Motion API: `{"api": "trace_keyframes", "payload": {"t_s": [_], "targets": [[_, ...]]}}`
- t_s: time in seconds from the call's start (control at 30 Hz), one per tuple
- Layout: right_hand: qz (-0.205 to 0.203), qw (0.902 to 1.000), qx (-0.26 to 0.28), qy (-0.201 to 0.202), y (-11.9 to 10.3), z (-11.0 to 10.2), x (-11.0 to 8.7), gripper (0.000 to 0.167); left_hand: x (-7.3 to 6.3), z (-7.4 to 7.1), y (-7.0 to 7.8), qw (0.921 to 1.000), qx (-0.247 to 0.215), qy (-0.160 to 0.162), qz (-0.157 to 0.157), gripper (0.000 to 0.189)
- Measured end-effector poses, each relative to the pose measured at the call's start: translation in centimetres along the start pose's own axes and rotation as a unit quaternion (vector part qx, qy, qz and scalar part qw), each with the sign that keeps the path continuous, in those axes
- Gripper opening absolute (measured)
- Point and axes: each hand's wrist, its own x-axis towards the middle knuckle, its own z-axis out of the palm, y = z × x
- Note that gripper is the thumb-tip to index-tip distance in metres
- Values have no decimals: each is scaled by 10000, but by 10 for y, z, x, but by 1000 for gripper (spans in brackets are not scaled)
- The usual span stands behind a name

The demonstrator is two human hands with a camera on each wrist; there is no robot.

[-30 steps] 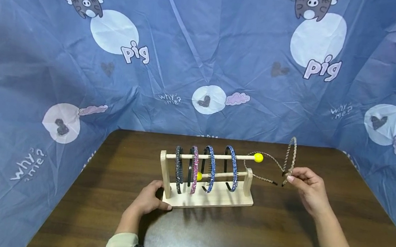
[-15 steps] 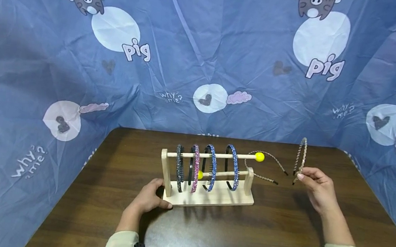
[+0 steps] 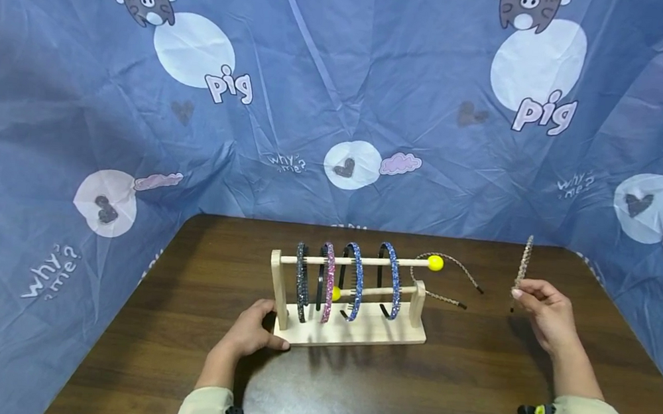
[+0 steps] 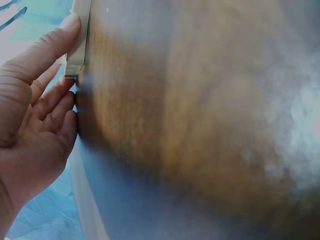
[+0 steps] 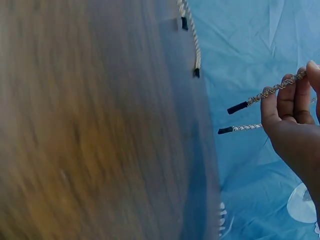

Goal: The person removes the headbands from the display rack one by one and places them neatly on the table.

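My left hand point(image 3: 250, 329) holds the left end of a wooden headband stand point(image 3: 379, 332), its thumb on the base's front corner; the left wrist view shows that thumb point(image 4: 67, 25) on the edge. Hanging on the stand's upper bar are a black glittery headband point(image 3: 301, 287), a pink one point(image 3: 327, 293) and two blue ones point(image 3: 356, 289). To the right, my right hand point(image 3: 545, 314) pinches a braided beige headband point(image 3: 525, 259) near one end, raised and seen nearly edge-on. Its black tips show in the right wrist view, by my right fingers point(image 5: 286, 100).
Another braided headband point(image 3: 445, 300) lies on the brown table point(image 3: 349, 395) behind the stand's right end. Yellow balls cap the upper bar point(image 3: 435, 263) and the lower bar point(image 3: 336, 293). A blue printed cloth point(image 3: 294, 97) hangs around the table's back and sides.
My right hand has moved right with the braided headband, away from the one on the table, and the held headband has turned nearly edge-on. My left hand stays at the stand.
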Motion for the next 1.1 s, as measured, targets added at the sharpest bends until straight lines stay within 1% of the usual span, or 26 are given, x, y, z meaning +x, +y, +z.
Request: {"api": "trace_keyframes", "payload": {"t_s": [0.13, 0.27, 0.4, 0.63, 0.77, 0.83, 0.9, 0.97, 1.0, 1.03, 1.1], "targets": [[-12, 9994, -315, 112, 2, -8, 3, 29, 0, 0, -1, 10000, 26, 4, 0, 53], [66, 9982, -542, 263, 4, -16, 4, 30, 0, 0, 0, 10000, 32, 21, 36, 53], [168, 9945, -934, 446, 6, -25, 6, 27, -1, 0, 2, 10000, 52, 14, 68, 53], [386, 9885, -1375, 498, 12, -34, 9, 22, -1, -1, 3, 10000, 56, 12, 21, 51], [523, 9808, -1818, 470, 13, -37, 11, 22, 0, -1, 3, 10000, 45, 0, 26, 52], [585, 9728, -2203, 421, 13, -38, 12, 21, -1, -1, 3, 10000, 55, -4, 30, 52], [627, 9599, -2707, 372, 13, -39, 13, 18, -1, -1, 3, 10000, 67, -11, 26, 52], [654, 9426, -3261, 309, 13, -40, 15, 11, -1, -1, 3, 10000, 62, -15, 19, 53], [658, 9323, -3548, 267, 13, -40, 16, 10, -1, -1, 2, 10000, 57, -13, 12, 53], [673, 9232, -3777, 233, 14, -40, 17, 12, -1, -1, 2, 10000, 51, -15, 12, 53], [715, 9077, -4133, 145, 15, -41, 19, 21, -1, -1, 2, 10000, 29, -13, 0, 53]]}}
